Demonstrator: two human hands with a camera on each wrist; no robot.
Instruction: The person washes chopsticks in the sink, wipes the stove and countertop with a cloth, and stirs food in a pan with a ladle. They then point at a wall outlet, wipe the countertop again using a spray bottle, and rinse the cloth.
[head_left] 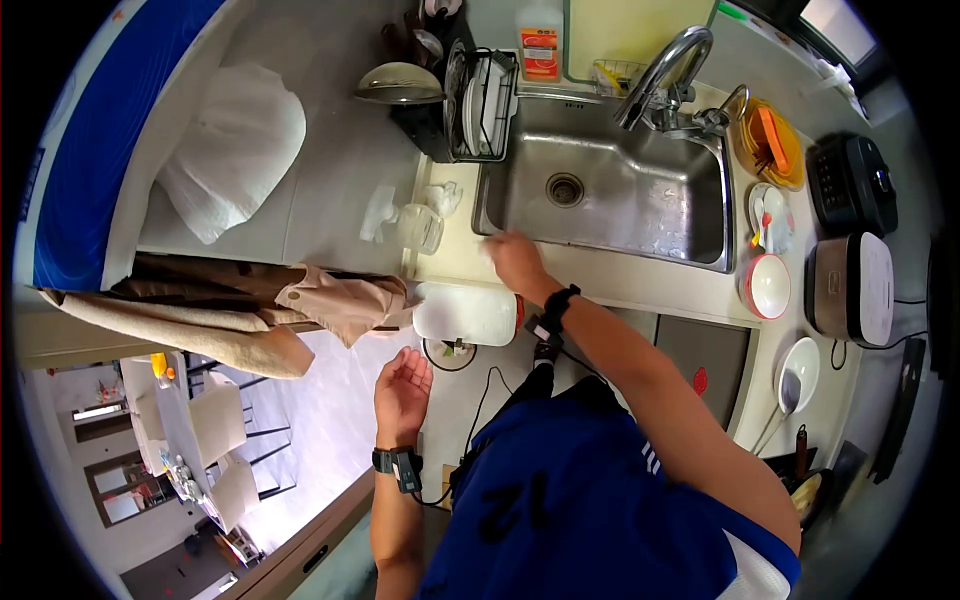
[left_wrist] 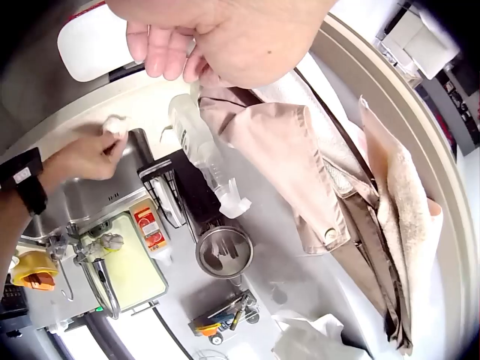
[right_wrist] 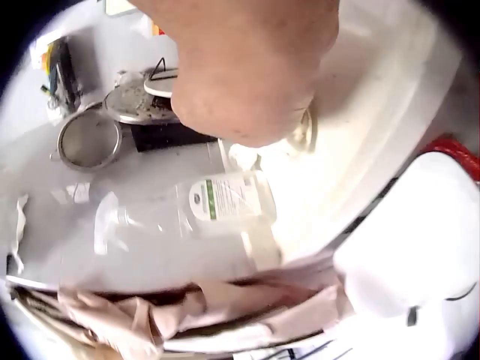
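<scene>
right hand: clamped on wad, beside sink
left hand: empty, fingers relaxed
wad: probably best pressed flat, even strokes

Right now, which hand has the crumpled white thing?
The right hand, beside the sink, holds the white thing; the left hand is palm-up and empty.

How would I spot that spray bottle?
Find the steel sink. Just off its left end, by the dish rack, is the spray bottle, see-through with a pale trigger. Its label is white and green; the bottle beyond the rack has an orange one.
</scene>
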